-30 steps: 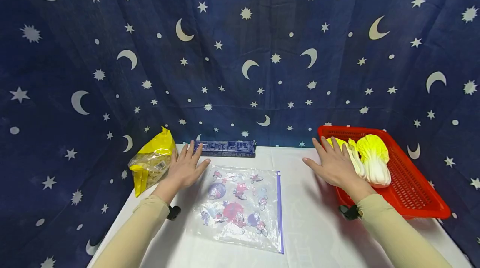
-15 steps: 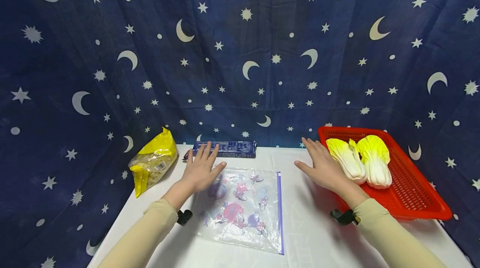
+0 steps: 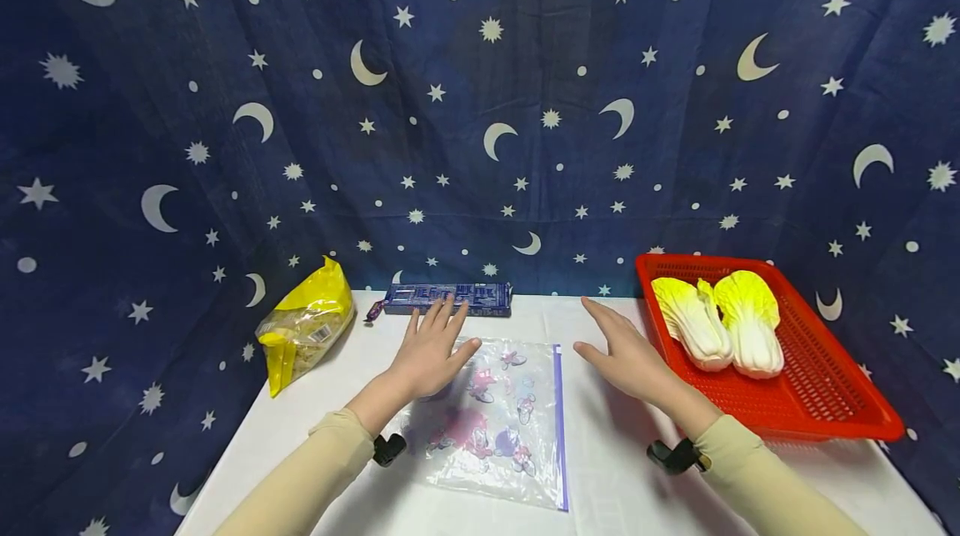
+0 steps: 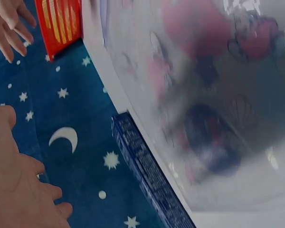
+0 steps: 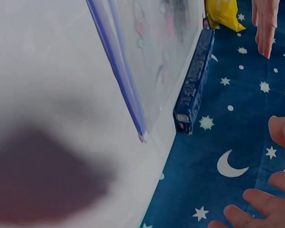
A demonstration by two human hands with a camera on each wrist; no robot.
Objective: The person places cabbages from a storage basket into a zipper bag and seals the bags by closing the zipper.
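Both hands hover over the white table, fingers spread and holding nothing. My left hand (image 3: 433,359) is above the left part of a clear zip bag (image 3: 495,469) printed with pink and purple cartoon figures. The bag lies flat, its purple zip edge (image 3: 560,428) facing right. My right hand (image 3: 632,363) is between that zip edge and a red plastic basket (image 3: 825,411). In the left wrist view, the bag (image 4: 256,118) fills the right side, with left-hand fingers (image 4: 28,190) at lower left. The right wrist view shows right-hand fingers (image 5: 261,204) at lower right.
Two napa cabbages (image 3: 693,323) (image 3: 748,328) sit in the basket. A long dark blue box (image 3: 450,299) lies at the table's back edge, with a small purple wrapped piece (image 3: 374,312) beside it. A yellow and clear food packet (image 3: 307,323) stands at left. A starry blue curtain (image 3: 480,144) hangs behind.
My left hand has moved right, from near the yellow packet to above the zip bag. My right hand has moved left, away from the basket and cabbages. The objects stay put.
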